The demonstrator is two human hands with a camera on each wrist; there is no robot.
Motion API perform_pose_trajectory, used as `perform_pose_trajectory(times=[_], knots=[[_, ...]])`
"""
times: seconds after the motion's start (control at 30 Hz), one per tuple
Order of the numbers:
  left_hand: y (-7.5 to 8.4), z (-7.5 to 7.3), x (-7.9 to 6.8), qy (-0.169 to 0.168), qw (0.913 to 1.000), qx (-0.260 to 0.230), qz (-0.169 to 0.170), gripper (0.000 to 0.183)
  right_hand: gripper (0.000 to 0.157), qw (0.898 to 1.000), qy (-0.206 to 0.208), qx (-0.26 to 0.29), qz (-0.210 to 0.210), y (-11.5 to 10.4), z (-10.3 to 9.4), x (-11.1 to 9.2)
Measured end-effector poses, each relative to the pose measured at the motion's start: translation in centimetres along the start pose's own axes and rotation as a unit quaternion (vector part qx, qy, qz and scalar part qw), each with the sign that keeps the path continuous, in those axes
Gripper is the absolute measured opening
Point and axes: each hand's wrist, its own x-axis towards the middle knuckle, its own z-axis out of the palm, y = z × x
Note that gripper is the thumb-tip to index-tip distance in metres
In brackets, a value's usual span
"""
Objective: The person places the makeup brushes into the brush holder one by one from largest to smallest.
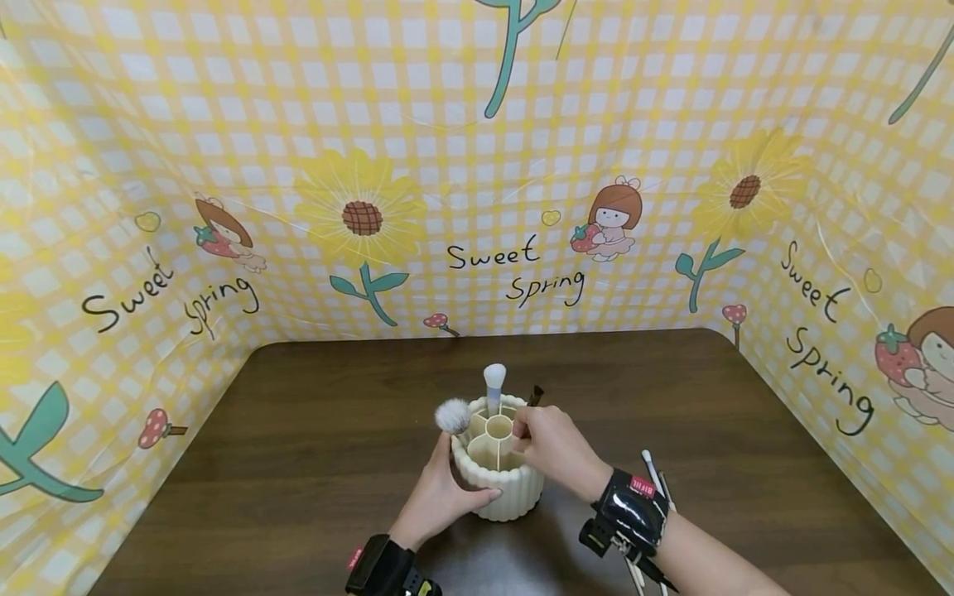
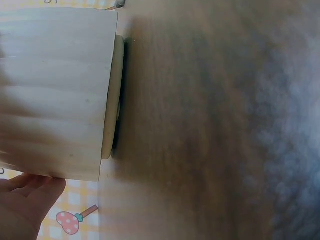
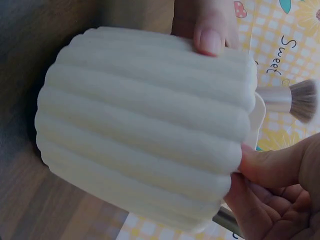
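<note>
A cream ribbed makeup brush holder with several round compartments stands upright on the table. My left hand grips its left side, the thumb on the near wall; in the left wrist view fingers lie along the wall. At the right rim, my right hand pinches the holder's edge between thumb and finger, as the right wrist view shows. Three brushes stand in the holder: a fluffy grey-white brush at left, a white-tipped brush at the back, and a dark-tipped brush behind my right hand.
Several slim white-handled brushes lie on the brown wooden table at right, partly hidden under my right wrist. A yellow checked cloth walls the table at the back and both sides.
</note>
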Motion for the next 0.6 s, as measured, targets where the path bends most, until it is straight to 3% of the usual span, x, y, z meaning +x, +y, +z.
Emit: perform_pose_trajectory(times=[0.33, 0.6], knots=[[0.1, 0.0, -0.1, -0.002, 1.0, -0.007, -0.005, 0.107, 0.017, 0.998, -0.04, 0.0, -0.043, 0.6, -0.7, 0.9], [0.0, -0.1, -0.2, -0.009, 0.9998, -0.014, 0.014, 0.108, 0.02, 0.996, -0.071, 0.0, -0.063, 1.7, -1.0, 1.4]])
